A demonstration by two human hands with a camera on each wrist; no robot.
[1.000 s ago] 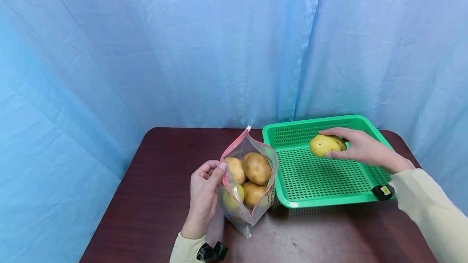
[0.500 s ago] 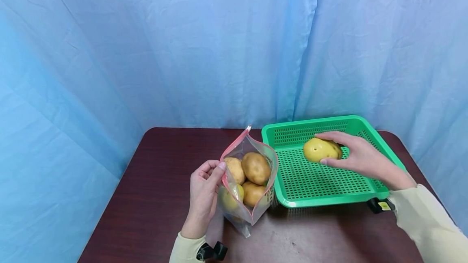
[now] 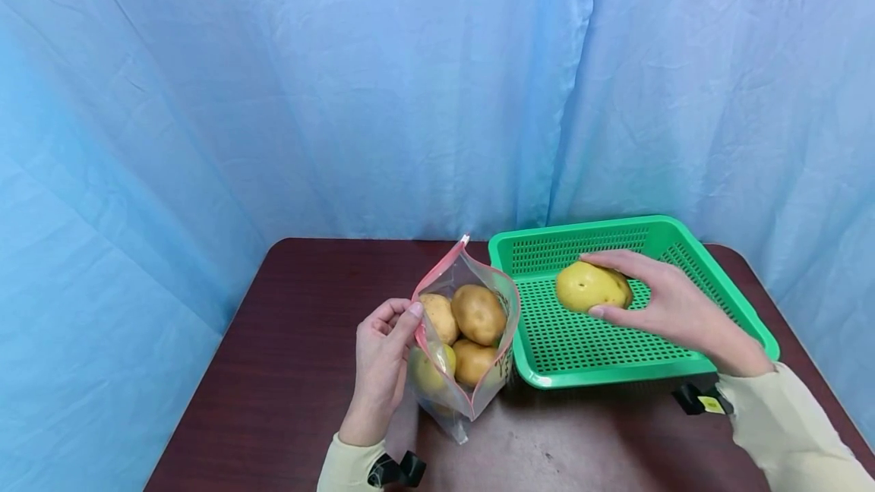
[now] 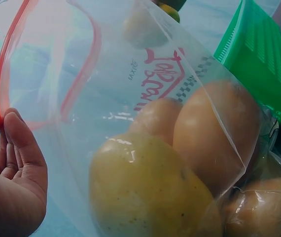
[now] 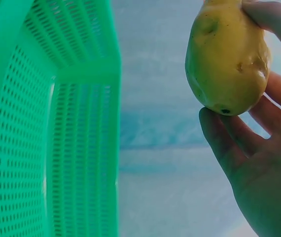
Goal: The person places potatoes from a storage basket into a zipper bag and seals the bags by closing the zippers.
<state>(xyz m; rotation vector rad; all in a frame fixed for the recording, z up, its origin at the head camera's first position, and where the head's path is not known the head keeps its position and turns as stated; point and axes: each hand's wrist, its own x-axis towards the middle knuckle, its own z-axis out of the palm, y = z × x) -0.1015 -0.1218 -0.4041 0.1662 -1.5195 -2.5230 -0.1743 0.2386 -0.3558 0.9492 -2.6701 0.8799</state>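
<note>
My left hand (image 3: 380, 367) pinches the pink zip edge of a clear zip bag (image 3: 437, 389) between thumb and fingers, and the bag's mouth gapes. Inside lie several potatoes, among them a brown potato (image 3: 480, 315) on top and a yellow-green one (image 4: 145, 190) that shows large through the plastic in the left wrist view. Above the green basket (image 3: 690, 238), my right hand (image 3: 673, 306) grips a yellow potato (image 3: 589, 287), thumb on the near side and fingers on the far side. In the right wrist view this potato (image 5: 227, 64) has dark spots and a greenish side.
The slotted basket stands right of the bag, its left wall close against it. Both sit on a dark red-brown table (image 3: 294, 325). Behind the table's far edge hangs a blue curtain (image 3: 383, 97). Black straps with small camera blocks sit at both wrists.
My right hand has carried the yellow potato leftward and slightly nearer over the basket, toward the bag. The left hand and the bag have stayed in place.
</note>
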